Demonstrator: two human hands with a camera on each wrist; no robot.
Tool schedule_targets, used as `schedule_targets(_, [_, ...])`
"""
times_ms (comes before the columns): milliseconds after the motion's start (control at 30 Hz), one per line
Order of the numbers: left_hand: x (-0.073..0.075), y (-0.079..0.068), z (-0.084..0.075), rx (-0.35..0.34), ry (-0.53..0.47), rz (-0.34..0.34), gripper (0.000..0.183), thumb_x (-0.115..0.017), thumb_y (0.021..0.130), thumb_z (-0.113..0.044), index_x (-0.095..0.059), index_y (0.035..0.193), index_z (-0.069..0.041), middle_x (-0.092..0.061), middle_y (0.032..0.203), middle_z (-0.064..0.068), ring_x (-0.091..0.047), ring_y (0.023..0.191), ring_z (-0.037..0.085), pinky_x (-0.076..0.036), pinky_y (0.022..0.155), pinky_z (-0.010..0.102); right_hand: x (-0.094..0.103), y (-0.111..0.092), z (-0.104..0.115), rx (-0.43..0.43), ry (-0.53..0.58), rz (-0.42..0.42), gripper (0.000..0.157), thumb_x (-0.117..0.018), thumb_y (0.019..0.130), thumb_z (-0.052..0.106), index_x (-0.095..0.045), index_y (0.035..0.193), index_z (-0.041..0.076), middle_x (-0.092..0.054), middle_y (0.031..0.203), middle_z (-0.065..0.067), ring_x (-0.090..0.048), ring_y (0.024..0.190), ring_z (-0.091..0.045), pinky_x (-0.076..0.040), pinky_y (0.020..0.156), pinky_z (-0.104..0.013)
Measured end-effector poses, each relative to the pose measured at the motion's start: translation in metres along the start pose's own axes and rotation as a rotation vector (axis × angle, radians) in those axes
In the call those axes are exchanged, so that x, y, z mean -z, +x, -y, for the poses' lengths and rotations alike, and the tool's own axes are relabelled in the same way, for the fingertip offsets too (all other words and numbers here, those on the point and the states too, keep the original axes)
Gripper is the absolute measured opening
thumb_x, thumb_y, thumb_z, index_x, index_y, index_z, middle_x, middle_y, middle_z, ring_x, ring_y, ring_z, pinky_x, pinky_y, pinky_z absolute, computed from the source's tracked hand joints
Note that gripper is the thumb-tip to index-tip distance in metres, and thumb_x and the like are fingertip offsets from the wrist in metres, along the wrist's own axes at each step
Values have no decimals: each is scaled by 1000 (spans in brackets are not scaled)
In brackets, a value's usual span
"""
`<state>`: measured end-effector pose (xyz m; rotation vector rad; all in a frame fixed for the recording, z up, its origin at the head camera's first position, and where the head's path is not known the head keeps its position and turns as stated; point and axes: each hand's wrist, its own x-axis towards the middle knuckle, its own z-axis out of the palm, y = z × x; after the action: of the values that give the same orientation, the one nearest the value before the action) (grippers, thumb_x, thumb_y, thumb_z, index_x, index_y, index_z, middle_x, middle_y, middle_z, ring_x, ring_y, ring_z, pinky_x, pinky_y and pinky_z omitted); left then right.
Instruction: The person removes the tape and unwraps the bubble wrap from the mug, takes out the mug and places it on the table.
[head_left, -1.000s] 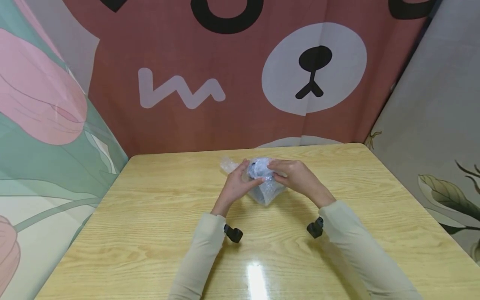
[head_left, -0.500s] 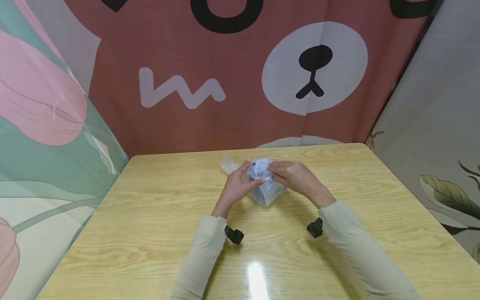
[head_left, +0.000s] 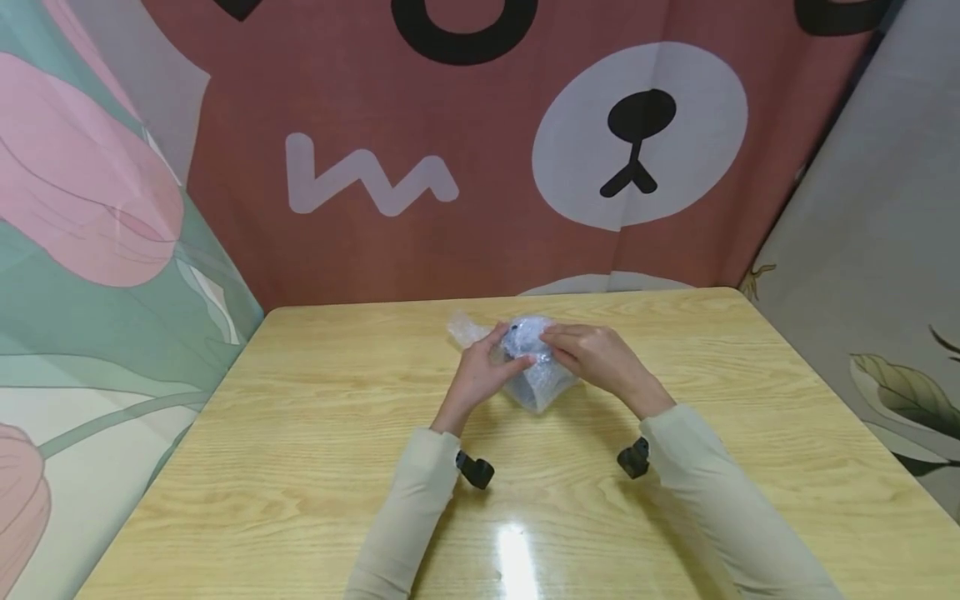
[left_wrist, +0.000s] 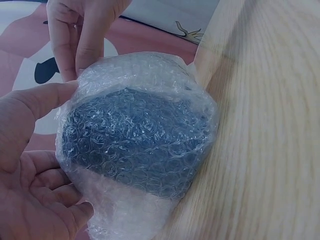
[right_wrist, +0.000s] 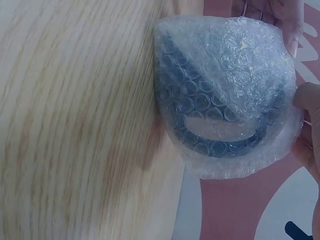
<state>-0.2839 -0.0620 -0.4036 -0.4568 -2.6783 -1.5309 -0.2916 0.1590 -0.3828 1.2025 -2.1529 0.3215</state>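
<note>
I have the bundle (head_left: 542, 383) between both hands, seemingly resting on the desk (head_left: 315, 467). My left hand (head_left: 480, 373) grips its left side between thumb and fingers; my right hand (head_left: 603, 360) pinches the wrap (right_wrist: 245, 65) at its upper right, presumably to steady it. The back edge lies just beyond the bundle; wider room spreads left, right and nearer me.
</note>
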Motion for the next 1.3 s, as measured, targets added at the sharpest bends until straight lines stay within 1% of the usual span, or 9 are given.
schedule_targets(100, [0, 1, 1, -3, -6, 0, 82, -72, 86, -47, -37, 149, -9, -33, 153, 6, -29, 139, 23, -30, 110, 40, -2, 1, -1, -10, 25, -22, 25, -76, 81, 2, -74, 105, 0, -71, 103, -14, -69, 91, -28, -57, 72, -40])
schedule_targets(367, [0, 2, 2, 16, -28, 5, 81, -73, 85, -45, -39, 149, -10, -34, 152, 6, -31, 139, 23, -31, 109, 40, -7, 3, -1, -36, 76, -106, 21, -77, 78, -2, -75, 99, -2, -72, 94, -14, -71, 83, -27, -57, 66, -38])
schedule_targets(600, [0, 1, 1, 25, -36, 15, 78, -73, 86, -43, -39, 149, -11, -33, 153, 5, -30, 139, 23, -31, 109, 41, -8, 3, 0, -97, 133, -157, 18, -76, 80, -3, -76, 97, -2, -72, 91, -15, -71, 80, -27, -58, 64, -35])
schedule_targets(733, [0, 1, 1, 29, -38, 20, 79, -73, 86, -44, -39, 150, -13, -34, 153, 5, -31, 139, 24, -32, 109, 42, -8, 3, -1, -102, 150, -178, 19, -76, 79, -4, -75, 98, -3, -72, 91, -15, -71, 79, -27, -57, 63, -36])
schedule_targets(833, [1, 2, 1, 21, -40, 20, 80, -72, 86, -45, -38, 150, -11, -34, 153, 6, -31, 139, 24, -32, 109, 42, -5, 3, -2, -91, 143, -139, 20, -75, 80, -2, -75, 101, -2, -72, 95, -15, -71, 82, -27, -58, 65, -36])
schedule_targets(967, [0, 1, 2, 15, -43, 23, 81, -72, 87, -44, -36, 150, -9, -33, 153, 7, -31, 139, 25, -31, 109, 42, 1, 3, -2, -62, 108, -36, 28, -77, 80, 3, -73, 107, 0, -71, 105, -14, -70, 88, -26, -57, 68, -36])
schedule_targets(1100, [1, 0, 1, 26, -41, 25, 81, -72, 87, -44, -36, 151, -10, -33, 153, 7, -31, 139, 25, -31, 109, 42, 9, 10, -1, 1, 42, 77, 34, -79, 79, 6, -72, 112, 0, -68, 113, -14, -67, 97, -27, -56, 74, -40])
schedule_targets(1200, [1, 0, 0, 35, -39, 24, 80, -72, 87, -43, -36, 151, -11, -34, 153, 7, -31, 139, 24, -32, 109, 42, 14, 19, 1, 51, 1, 153, 32, -78, 81, 7, -72, 113, 1, -69, 113, -13, -66, 102, -27, -55, 79, -42])
schedule_targets(1300, [1, 0, 0, 32, -40, 24, 80, -72, 87, -44, -36, 151, -11, -35, 152, 8, -33, 138, 25, -33, 108, 42, 17, 26, 2, 73, -36, 217, 29, -75, 84, 8, -73, 112, 2, -70, 110, -12, -66, 101, -26, -55, 80, -41])
